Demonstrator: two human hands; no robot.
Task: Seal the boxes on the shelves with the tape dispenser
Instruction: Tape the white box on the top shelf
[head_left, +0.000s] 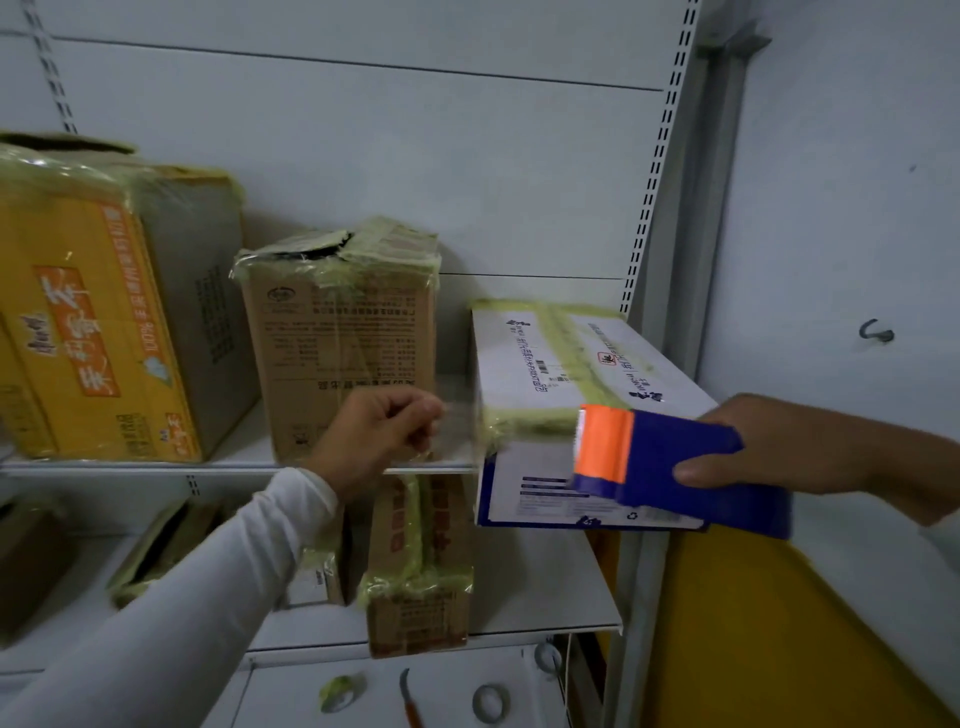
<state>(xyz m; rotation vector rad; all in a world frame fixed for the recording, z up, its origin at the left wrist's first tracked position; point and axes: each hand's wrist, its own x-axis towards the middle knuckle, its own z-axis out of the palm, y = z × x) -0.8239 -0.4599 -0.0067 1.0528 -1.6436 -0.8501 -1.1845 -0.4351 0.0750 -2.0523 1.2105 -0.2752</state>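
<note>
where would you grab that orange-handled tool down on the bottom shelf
By the orange handle, reaching straight down from above: the tool lies flat on the bottom shelf, its dark hooked tip pointing away, so pinch across the handle and stay clear of the tip.

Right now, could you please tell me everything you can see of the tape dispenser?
The tape dispenser is a blue, boxy body with an orange front end, apparently plastic. The right hand grips it from the right, thumb along its near side. It is held level in front of the white box, on the upper shelf. Clear tape stretches leftward to the left hand, which pinches its end.
</note>
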